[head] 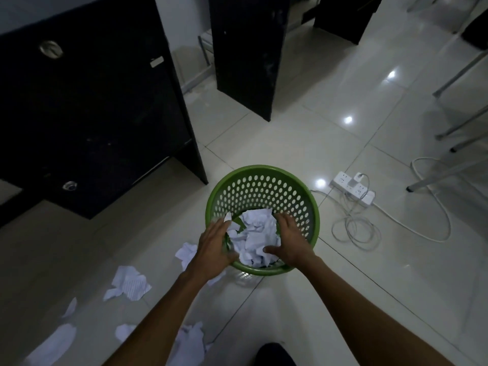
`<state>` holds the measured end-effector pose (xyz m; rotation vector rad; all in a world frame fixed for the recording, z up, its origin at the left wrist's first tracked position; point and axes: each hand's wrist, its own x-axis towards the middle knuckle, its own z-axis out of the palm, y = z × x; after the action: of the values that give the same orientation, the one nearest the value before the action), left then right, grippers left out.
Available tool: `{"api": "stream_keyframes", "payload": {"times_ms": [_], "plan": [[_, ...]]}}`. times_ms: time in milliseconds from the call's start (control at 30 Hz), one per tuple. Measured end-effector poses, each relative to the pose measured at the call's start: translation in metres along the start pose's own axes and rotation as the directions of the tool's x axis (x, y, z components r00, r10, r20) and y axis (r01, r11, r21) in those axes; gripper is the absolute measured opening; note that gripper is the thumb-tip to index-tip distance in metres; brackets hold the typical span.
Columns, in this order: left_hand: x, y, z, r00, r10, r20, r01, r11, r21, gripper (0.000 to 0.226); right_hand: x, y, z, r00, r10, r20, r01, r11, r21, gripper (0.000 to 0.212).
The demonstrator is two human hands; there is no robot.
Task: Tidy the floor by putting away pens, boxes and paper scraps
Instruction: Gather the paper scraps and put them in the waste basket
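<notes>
A green perforated waste basket (264, 180) stands on the tiled floor in the middle of the view. A bunch of crumpled white paper (254, 235) sits over its near half, between my two hands. My left hand (215, 245) presses the bunch from the left with fingers nearly straight. My right hand (289, 240) presses it from the right, fingers spread over the basket's mouth and thumb against the paper. More torn paper scraps lie on the floor at lower left (130, 282), beside my left wrist (186, 252) and under my left forearm (190, 342).
Black desk panels stand at the left (87, 107) and centre back (245, 48). A white power strip (352, 187) with coiled cables (353, 228) lies right of the basket. Metal chair legs (459, 122) stand at far right. A dark shoe (274, 355) shows at the bottom edge.
</notes>
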<state>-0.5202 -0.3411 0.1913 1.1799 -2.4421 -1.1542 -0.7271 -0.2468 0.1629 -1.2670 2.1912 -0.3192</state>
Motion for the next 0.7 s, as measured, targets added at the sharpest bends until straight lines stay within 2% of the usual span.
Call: {"api": "stream_keyframes", "payload": {"times_ms": [200,300,400,567,700], "plan": [[-0.035,-0.020,-0.016,0.993,-0.115,-0.036,0.113,0.992,-0.047,0.066,-0.006,-0.044,0.005,0.989,-0.136,-0.064,0.137,0.990,0.022,0.082],[-0.063,-0.045,-0.024,0.969,-0.245,-0.027,0.244,0.969,-0.047,0.073,-0.009,-0.080,0.011,0.957,-0.273,-0.102,0.274,0.962,-0.001,0.075],[-0.095,-0.075,-0.029,0.946,-0.318,-0.069,0.315,0.948,-0.047,0.074,-0.015,-0.116,0.024,0.911,-0.397,-0.109,0.399,0.917,-0.006,0.072],[-0.163,-0.125,-0.033,0.867,-0.488,-0.104,0.488,0.872,-0.019,0.074,-0.025,-0.158,0.070,0.824,-0.566,-0.007,0.565,0.824,-0.035,0.068],[-0.223,-0.170,-0.027,0.784,-0.609,-0.120,0.612,0.791,-0.018,0.074,-0.032,-0.161,0.123,0.787,-0.606,0.117,0.614,0.787,-0.051,0.075]]}}
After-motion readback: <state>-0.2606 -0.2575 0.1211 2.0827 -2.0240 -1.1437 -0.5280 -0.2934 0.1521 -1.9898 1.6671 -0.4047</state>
